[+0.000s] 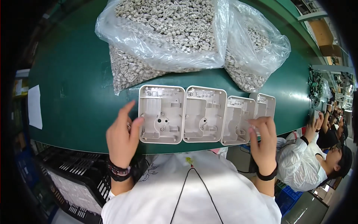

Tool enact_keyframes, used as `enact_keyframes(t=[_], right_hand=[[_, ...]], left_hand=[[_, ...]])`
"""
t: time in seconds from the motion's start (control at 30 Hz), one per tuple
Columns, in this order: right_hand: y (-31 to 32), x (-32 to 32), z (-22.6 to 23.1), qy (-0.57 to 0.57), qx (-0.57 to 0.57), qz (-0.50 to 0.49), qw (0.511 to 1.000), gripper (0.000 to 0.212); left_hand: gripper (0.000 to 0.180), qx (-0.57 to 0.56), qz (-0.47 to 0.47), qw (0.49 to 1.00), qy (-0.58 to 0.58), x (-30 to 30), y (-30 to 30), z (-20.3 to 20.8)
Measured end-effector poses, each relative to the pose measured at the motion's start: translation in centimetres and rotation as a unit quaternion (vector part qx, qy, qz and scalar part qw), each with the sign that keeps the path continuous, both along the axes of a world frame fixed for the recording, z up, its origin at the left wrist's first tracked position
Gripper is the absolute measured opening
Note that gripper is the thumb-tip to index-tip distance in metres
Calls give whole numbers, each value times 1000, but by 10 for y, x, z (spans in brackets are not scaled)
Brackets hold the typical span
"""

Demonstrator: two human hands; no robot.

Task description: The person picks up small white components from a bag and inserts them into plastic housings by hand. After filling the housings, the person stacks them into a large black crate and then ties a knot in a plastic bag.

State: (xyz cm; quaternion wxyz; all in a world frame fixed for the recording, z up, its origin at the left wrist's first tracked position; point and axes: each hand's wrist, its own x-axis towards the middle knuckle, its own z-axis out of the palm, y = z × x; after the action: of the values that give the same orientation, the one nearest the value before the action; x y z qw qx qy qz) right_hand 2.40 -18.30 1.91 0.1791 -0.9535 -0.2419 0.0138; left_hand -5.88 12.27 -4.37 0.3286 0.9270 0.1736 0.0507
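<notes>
Four-sided, light grey plastic housings stand in a row at the table's near edge, open side up, with ribs and posts inside. My left hand (124,136) is beside the leftmost housing (171,128), fingers apart, thumb at its left wall. To its right is a second housing (195,127). My right hand (264,140) is over the right side of the third housing (233,117) and in front of the fourth housing (264,102). Its fingers are curled, with thumb and forefinger close together; whatever they hold is too small to make out.
A large clear plastic bag (167,33) full of small grey plastic parts lies behind the housings on the green table (74,89). Another such bag (250,56) is to its right. Black crates (74,168) stand at lower left. A co-worker (302,160) sits at the right.
</notes>
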Motion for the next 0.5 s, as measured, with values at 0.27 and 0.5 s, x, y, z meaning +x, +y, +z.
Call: enact_keyframes(t=[0.27,0.5], right_hand=[[-6,0,-17,-61,86,12,994,19],[-25,-6,-33,-85,138,-73,984,15]], left_hand=[[38,210,-190,959,9,57,7,37],[40,266,-295,915,75,65,4,42]])
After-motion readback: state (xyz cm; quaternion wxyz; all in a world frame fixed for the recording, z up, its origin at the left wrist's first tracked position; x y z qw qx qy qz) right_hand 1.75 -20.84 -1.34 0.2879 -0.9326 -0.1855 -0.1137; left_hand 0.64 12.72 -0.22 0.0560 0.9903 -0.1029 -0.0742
